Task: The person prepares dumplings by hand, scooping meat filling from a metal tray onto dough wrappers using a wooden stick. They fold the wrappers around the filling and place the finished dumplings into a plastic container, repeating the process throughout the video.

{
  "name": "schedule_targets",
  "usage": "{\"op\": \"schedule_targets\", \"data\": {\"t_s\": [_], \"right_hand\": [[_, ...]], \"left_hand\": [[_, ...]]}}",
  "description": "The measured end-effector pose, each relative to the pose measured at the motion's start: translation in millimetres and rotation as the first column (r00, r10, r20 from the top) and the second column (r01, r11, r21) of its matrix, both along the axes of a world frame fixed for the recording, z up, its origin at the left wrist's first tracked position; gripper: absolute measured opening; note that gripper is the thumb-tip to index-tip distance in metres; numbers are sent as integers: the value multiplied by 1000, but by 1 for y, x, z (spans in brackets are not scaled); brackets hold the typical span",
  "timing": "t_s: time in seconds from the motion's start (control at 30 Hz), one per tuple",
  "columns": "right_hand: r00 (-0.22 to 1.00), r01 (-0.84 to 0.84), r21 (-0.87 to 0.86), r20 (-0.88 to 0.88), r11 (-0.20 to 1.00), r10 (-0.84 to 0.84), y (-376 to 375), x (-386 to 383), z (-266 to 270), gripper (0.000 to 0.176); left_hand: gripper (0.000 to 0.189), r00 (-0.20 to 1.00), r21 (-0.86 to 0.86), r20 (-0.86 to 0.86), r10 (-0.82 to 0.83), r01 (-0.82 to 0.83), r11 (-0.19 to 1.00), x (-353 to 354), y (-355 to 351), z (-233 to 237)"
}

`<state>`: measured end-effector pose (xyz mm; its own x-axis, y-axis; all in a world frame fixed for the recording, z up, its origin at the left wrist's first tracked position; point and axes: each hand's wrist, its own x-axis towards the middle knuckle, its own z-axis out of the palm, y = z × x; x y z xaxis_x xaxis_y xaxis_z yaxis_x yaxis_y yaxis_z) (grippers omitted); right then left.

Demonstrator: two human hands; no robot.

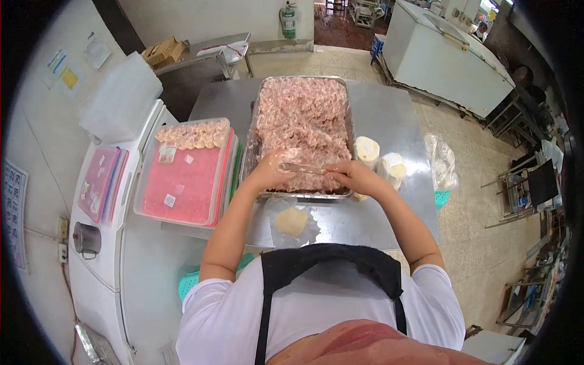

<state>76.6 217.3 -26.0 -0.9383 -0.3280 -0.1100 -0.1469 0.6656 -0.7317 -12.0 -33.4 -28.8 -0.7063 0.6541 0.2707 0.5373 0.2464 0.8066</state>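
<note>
A large metal tray (246,167) heaped with pinkish ground meat (301,109) lies in front of me. Over its near end, my right hand (356,176) grips a thin flat spatula (304,168) that points left. My left hand (274,170) is curled at the spatula's far end, its fingers smeared with meat; what lies in the palm is hidden. Below the tray, a pale round wrapper stack (291,221) rests on a plastic sheet. To the left, a pink-lined plastic tray (182,185) carries a row of filled dumplings (191,134) along its far edge.
Plastic-wrapped pale stacks (392,169) stand right of the meat, near a plastic bag (441,161) at the table's edge. A white freezer (447,61) is far right. Lidded containers (100,182) and a metal pot (87,238) sit on a white appliance at left.
</note>
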Motion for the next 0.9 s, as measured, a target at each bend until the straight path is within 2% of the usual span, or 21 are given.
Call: {"op": "schedule_targets", "data": {"t_s": [0.07,0.1,0.13,0.2,0.23,0.27,0.33,0.37,0.4,0.47,0.5,0.53,0.6,0.63,0.67,0.7,0.73,0.77,0.83,0.87,0.9], "right_hand": [[886,157,322,-464,934,11,7,-2,2,27],[863,221,276,-502,936,-56,-3,4,8,27],[858,220,269,-511,938,-54,-10,4,5,27],[825,162,308,-563,938,43,-16,1,-12,30],[847,159,305,-531,939,29,-6,-12,-38,32],[849,158,299,-528,941,25,8,-16,-55,32],[941,167,526,-338,834,25,32,-25,-58,38],[954,180,545,-301,819,-9,39,-21,-52,35],[951,187,539,-310,821,-13,44,-21,-35,35],[973,167,357,-209,919,-95,56,-8,-3,29],[972,187,204,-181,961,-150,56,1,20,28],[971,190,204,-187,960,-152,55,3,18,28],[983,-14,-126,-186,992,-10,51,9,7,29],[957,-57,-104,-290,993,25,42,12,0,30],[957,-58,-104,-287,993,26,47,12,-2,30],[961,-73,-52,-270,996,56,53,9,-1,30],[963,-91,4,-255,996,89,57,5,9,30],[937,-1,230,-339,973,82,64,9,19,29],[890,45,200,-453,979,52,57,23,30,30],[835,91,164,-550,982,14,53,30,29,30],[840,53,260,-534,964,98,53,28,16,29]], "left_hand": [[37,969,-165,224,103,-66,984,-20,1,-26],[36,966,-47,237,104,-95,994,-18,3,-25],[36,968,-51,226,109,-100,994,-19,4,-27],[36,889,-193,409,209,-139,971,-20,6,-33],[44,923,-399,246,297,-183,898,-12,15,-8],[44,922,-406,247,299,-181,896,-5,15,-11],[49,904,-196,262,337,-293,936,5,9,-17],[58,904,-225,131,407,-372,900,-1,4,-37],[58,906,-227,120,406,-373,900,0,2,-32],[55,955,-71,65,288,-284,956,8,5,-20],[55,957,-68,58,285,-281,957,9,10,-17],[55,958,-90,-31,284,-285,954,10,15,-14],[55,953,-114,-120,280,-293,949,13,24,-3],[59,967,-203,-45,250,-254,946,16,32,8],[64,974,-286,36,226,-207,936,20,38,13],[62,962,-293,-191,197,-247,923,18,37,1],[62,959,-288,-196,203,-254,923,16,38,-14],[62,922,-265,-301,242,-324,908,15,38,-29],[61,871,-241,-404,279,-396,886,17,43,-25],[61,951,-255,-134,277,-303,918,18,45,-14],[61,956,-240,151,252,-212,947,23,47,-4]]}}
